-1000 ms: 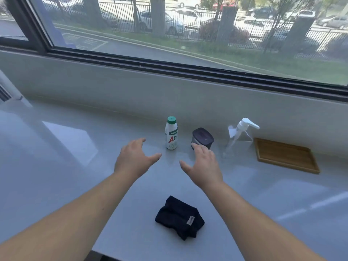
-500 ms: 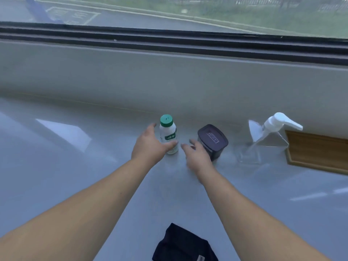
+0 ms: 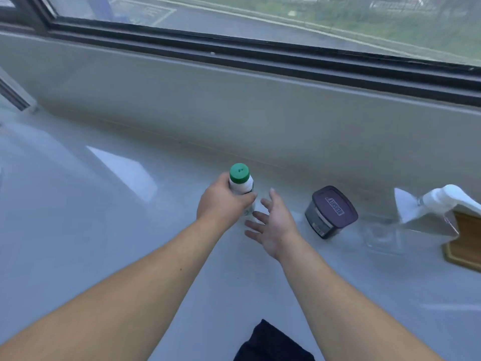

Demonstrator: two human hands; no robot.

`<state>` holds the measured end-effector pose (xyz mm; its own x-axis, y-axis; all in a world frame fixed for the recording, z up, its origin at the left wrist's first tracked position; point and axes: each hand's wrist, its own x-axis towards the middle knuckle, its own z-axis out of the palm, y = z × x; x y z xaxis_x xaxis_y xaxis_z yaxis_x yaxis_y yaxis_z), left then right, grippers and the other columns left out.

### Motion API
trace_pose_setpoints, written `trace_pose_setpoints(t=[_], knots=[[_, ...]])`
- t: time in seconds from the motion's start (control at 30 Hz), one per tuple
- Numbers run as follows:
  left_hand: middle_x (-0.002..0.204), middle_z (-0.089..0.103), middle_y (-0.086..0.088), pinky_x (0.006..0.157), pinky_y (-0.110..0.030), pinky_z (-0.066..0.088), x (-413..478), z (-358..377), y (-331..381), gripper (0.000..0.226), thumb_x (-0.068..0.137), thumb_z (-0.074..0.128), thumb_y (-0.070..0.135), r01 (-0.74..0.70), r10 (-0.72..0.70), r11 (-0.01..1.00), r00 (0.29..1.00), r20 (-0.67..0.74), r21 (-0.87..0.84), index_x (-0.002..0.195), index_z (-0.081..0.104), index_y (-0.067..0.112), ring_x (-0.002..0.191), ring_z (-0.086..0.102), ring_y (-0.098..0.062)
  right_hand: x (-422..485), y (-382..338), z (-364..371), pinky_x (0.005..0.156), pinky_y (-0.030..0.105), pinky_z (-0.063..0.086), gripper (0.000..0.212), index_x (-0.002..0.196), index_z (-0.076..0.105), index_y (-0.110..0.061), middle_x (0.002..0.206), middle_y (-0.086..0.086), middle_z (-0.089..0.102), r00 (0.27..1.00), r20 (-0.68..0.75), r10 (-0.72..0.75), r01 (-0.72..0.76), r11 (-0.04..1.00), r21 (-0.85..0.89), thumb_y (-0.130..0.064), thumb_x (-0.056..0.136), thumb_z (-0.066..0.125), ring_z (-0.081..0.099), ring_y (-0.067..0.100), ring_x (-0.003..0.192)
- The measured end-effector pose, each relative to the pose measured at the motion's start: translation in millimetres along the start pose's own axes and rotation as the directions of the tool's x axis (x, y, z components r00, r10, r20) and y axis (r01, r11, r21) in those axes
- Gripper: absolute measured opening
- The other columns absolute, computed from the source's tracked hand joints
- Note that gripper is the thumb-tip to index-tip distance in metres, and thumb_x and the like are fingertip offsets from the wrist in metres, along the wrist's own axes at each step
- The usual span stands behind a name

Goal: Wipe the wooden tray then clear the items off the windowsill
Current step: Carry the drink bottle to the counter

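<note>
A small white bottle with a green cap stands upright on the pale windowsill. My left hand is wrapped around its body from the left. My right hand hovers just right of the bottle, fingers spread, holding nothing. A dark lidded container sits further right. Beyond it stands a clear pump bottle with a white head. Only a corner of the wooden tray shows at the right edge.
A dark folded cloth lies at the bottom edge between my forearms. The low wall under the window frame rises directly behind the items. A patch of sunlight falls on the sill to the left.
My left hand has closed around the white bottle. My right hand has left the dark container and moved left toward the bottle. The view has shifted left and closer.
</note>
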<state>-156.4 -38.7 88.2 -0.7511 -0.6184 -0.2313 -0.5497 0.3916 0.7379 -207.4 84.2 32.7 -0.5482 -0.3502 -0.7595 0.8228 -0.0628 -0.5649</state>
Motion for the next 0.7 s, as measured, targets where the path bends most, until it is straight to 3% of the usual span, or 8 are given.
trace_pose_setpoints(t=[0.13, 0.27, 0.37, 0.57, 0.7], knots=[[0.098, 0.069, 0.017, 0.078, -0.034, 0.055, -33.9, -70.0, -30.5, 0.035, 0.078, 0.080, 0.048, 0.034, -0.039, 0.998, 0.995, -0.095, -0.047, 0.107, 0.062, 0.038, 0.093, 0.066, -0.012, -35.0, 27.4, 57.5, 0.100, 0.055, 0.054, 0.070, 0.147, 0.050, -0.031, 0.131, 0.009, 0.059, 0.996, 0.092, 0.012, -0.005, 0.997, -0.078, -0.071, 0.090, 0.052, 0.066, 0.035, 0.111], [0.095, 0.067, 0.021, 0.073, -0.030, 0.051, -87.4, -154.0, -74.4, 0.035, 0.078, 0.078, 0.051, 0.061, -0.074, 0.996, 0.973, -0.221, -0.064, 0.106, 0.060, 0.041, 0.091, 0.064, -0.008, -83.9, 76.1, 128.9, 0.103, 0.056, 0.052, 0.072, 0.153, 0.043, -0.029, 0.147, 0.015, 0.052, 0.975, 0.219, 0.024, 0.014, 0.985, -0.169, -0.070, 0.093, 0.048, 0.064, 0.036, 0.114], [0.095, 0.067, 0.019, 0.078, -0.034, 0.055, -145.4, -226.5, -121.2, 0.037, 0.077, 0.078, 0.051, 0.102, -0.128, 0.990, 0.938, -0.321, -0.095, 0.107, 0.060, 0.038, 0.090, 0.064, -0.008, -133.4, 132.4, 190.8, 0.104, 0.056, 0.051, 0.072, 0.154, 0.042, -0.028, 0.151, 0.016, 0.050, 0.947, 0.316, 0.058, 0.024, 0.968, -0.250, -0.069, 0.094, 0.048, 0.062, 0.038, 0.117], [0.091, 0.065, 0.021, 0.073, -0.032, 0.051, -289.9, -359.2, -226.0, 0.037, 0.075, 0.080, 0.051, 0.187, -0.249, 0.968, 0.816, -0.522, -0.169, 0.103, 0.059, 0.039, 0.089, 0.065, -0.013, -241.8, 275.0, 299.2, 0.110, 0.051, 0.046, 0.072, 0.151, 0.046, -0.022, 0.148, 0.017, 0.051, 0.873, 0.456, 0.170, 0.046, 0.904, -0.424, -0.067, 0.095, 0.051, 0.054, 0.038, 0.129], [0.091, 0.065, 0.020, 0.072, -0.031, 0.051, -394.9, -427.4, -296.2, 0.036, 0.074, 0.079, 0.051, 0.261, -0.349, 0.937, 0.704, -0.618, -0.232, 0.102, 0.058, 0.040, 0.087, 0.065, -0.012, -318.4, 381.4, 355.3, 0.107, 0.045, 0.047, 0.065, 0.142, 0.051, -0.016, 0.132, 0.013, 0.057, 0.815, 0.514, 0.269, 0.047, 0.853, -0.520, -0.062, 0.096, 0.055, 0.055, 0.036, 0.127]])
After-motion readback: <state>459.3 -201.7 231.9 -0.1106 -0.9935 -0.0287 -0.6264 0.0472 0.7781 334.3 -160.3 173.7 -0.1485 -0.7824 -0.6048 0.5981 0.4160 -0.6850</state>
